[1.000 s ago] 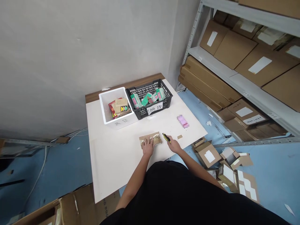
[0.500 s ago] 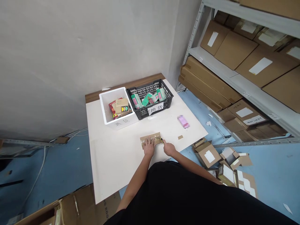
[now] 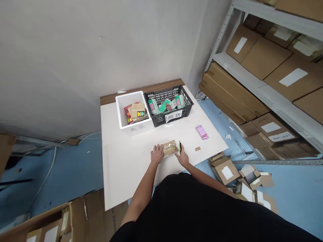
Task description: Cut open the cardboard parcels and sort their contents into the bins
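A small brown cardboard box (image 3: 169,148) with shiny clear tape across it lies on the white table in front of me. My left hand (image 3: 157,153) grips its left end, fingers close together at the edge. In my right hand (image 3: 182,157) is a yellow and black utility knife (image 3: 180,146), its tip pointing away from me and off the box. The thumb of that hand is at the box's right end; whether it presses there I cannot tell.
A white foam box (image 3: 136,129) of flat packs and a black plastic basket (image 3: 157,120) of green-and-pink boxes stand at the back of the table (image 3: 126,174). A blurred pink item (image 3: 202,132) and a brown scrap (image 3: 198,149) lie right. Shelving (image 3: 254,79) holds cartons.
My left hand has slid from the box's top to its left end. The knife has moved off the box's right end and now points away from me. The view has shifted slightly.
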Available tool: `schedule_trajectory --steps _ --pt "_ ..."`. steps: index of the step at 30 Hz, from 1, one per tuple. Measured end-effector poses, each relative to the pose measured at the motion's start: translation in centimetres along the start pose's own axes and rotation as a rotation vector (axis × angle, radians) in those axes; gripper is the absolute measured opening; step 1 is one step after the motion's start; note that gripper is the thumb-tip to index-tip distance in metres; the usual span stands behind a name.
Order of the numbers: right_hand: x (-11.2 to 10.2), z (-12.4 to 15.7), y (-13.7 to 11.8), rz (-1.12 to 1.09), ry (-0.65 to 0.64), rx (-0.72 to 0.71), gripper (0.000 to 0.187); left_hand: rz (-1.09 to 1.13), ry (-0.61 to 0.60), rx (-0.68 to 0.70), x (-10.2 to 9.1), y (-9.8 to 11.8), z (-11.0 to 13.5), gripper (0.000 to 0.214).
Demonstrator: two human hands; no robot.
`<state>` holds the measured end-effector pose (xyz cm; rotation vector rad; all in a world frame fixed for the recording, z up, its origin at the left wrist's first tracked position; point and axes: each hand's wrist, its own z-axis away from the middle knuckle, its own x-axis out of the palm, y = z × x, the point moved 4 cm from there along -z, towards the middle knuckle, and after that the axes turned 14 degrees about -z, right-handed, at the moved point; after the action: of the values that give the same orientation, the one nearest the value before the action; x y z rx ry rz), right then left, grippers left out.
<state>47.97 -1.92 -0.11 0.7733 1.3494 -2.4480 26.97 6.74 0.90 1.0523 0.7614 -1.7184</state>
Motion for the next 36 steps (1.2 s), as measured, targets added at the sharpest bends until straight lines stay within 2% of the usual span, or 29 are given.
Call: schedule_trajectory --steps 4,7,9,12,14,16,18,20,23,26,28,31,36 --pt "2.2 -4.9 -2.7 -0.024 0.035 0.043 0.09 0.0 -0.03 -0.163 0.8 0.0 1.3 0.066" --pt "2.7 -8.7 -5.8 -0.128 0.055 0.057 0.096 0.047 -0.105 -0.138 1.5 -0.5 2.3 0.06" --pt "2.9 -9.9 -7.5 -0.193 0.042 0.016 0.099 0.069 -0.105 -0.105 1.6 -1.1 2.8 0.053" --pt "2.9 -8.8 -7.9 -0.16 0.02 -0.068 0.098 0.036 -0.012 -0.064 0.9 -1.6 2.9 0.063" --pt "2.8 -6.7 -6.7 -0.056 0.011 -0.102 0.095 -0.013 0.022 0.076 0.6 -1.0 2.5 0.076" --pt "3.0 -4.7 -5.0 0.057 -0.005 -0.106 0.094 -0.057 -0.005 0.253 0.8 -0.1 2.1 0.085" --pt "3.3 -3.6 -3.7 0.131 -0.052 -0.062 0.096 -0.082 -0.028 0.318 1.4 0.5 2.0 0.087" --pt "3.6 -4.0 -3.6 0.158 -0.076 -0.028 0.103 -0.086 -0.017 0.243 1.9 0.6 2.0 0.084" --pt "3.9 -6.1 -6.0 0.153 -0.063 -0.067 0.11 -0.064 0.015 0.059 2.1 0.5 2.2 0.07" --pt "3.7 -7.8 -8.8 0.088 -0.057 -0.141 0.091 -0.055 0.044 -0.015 1.8 0.6 2.3 0.055" --pt "2.9 -7.7 -9.3 0.029 -0.036 -0.178 0.072 -0.058 0.072 -0.024 1.7 0.5 2.3 0.048" --pt "0.7 -6.1 -8.0 0.004 -0.051 -0.229 0.06 -0.038 0.063 -0.037 2.4 0.2 2.4 0.05" --pt "-2.4 -2.3 -4.6 0.106 -0.209 -0.286 0.055 0.018 0.002 0.016 3.9 0.1 2.6 0.074"
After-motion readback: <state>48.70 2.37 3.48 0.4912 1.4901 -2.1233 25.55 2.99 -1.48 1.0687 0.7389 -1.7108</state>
